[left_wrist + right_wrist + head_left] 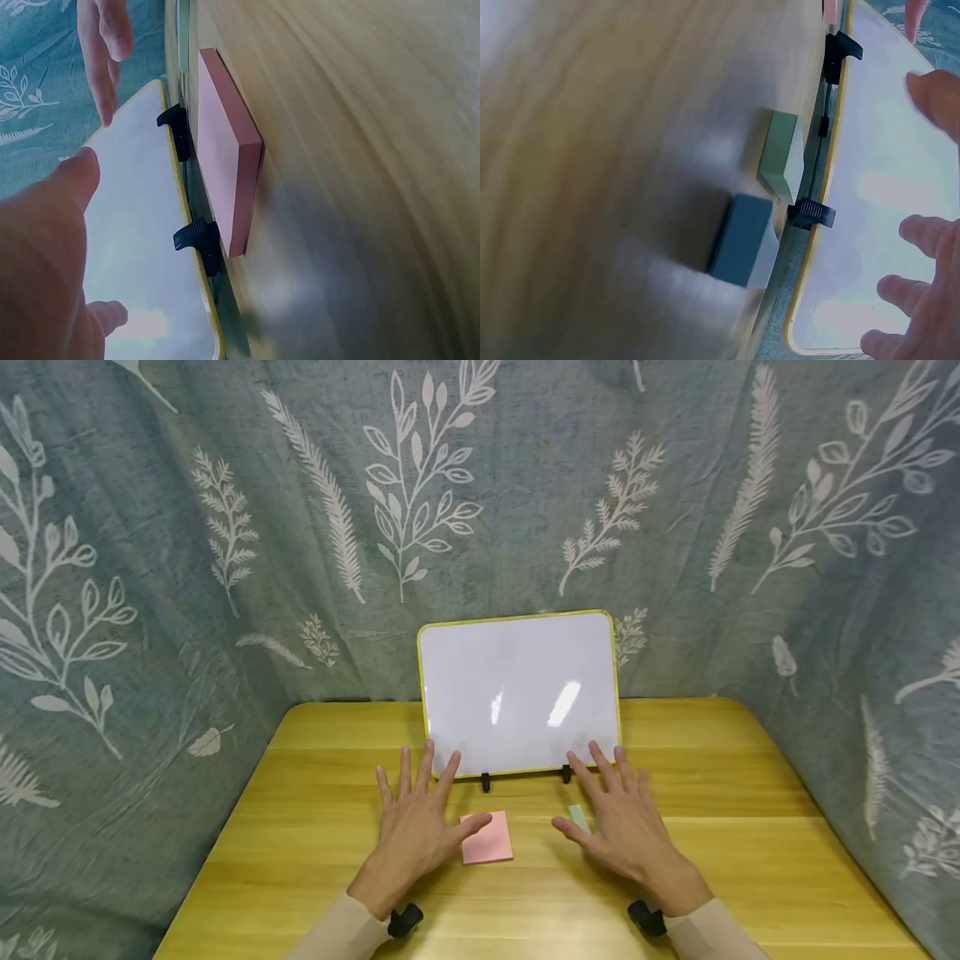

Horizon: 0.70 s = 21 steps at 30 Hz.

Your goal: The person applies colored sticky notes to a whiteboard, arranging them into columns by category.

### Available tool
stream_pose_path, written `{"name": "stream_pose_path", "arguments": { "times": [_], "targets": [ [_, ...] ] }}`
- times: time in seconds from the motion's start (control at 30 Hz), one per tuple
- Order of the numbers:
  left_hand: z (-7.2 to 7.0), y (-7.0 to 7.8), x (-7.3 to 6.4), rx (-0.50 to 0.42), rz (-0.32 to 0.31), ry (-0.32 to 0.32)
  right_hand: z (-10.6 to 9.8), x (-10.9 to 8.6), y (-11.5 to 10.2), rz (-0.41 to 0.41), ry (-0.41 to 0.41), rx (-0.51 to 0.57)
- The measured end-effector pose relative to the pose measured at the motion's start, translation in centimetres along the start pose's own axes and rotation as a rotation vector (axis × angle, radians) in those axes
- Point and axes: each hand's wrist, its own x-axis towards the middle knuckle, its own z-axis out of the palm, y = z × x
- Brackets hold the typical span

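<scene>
My left hand point(416, 828) is held over the table with its fingers spread, holding nothing. Its thumb overlaps a square pink sticky-note pad point(489, 847) in the head view. The right hand point(628, 835) is spread the same way and also holds nothing. Beside its thumb lies a small pale green piece point(579, 817), partly covered by the hand. In the right wrist view this green block-like piece point(778, 154) lies next to a dark blue one point(741, 238), which the right hand hides in the head view. Fingertips of both hands overlap the lower edge of a whiteboard point(517, 693).
The yellow-framed whiteboard leans back on two black stand feet point(486, 782) at the rear of the wooden table point(315, 827). A patterned grey-green curtain point(510, 527) hangs behind and along both sides. Black straps with small mounts point(406, 921) sit on my wrists.
</scene>
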Motion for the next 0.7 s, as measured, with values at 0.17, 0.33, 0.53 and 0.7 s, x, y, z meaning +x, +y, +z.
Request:
{"name": "stream_pose_path", "arguments": {
  "times": [0.17,0.33,0.53,0.7],
  "targets": [
    [0.2,0.1,0.0,-0.009,0.006,0.007,0.3,0.2,-0.2,-0.043,0.048,0.013],
    [0.3,0.5,0.2,-0.008,0.02,0.029,0.4,0.8,0.1,-0.083,0.081,0.027],
    [0.5,1.0,0.3,0.007,0.076,0.069,0.8,1.3,0.2,-0.101,0.098,0.053],
    [0.6,1.3,0.7,0.033,0.123,0.1,1.0,2.1,0.1,-0.128,0.127,0.067]
  ]
}}
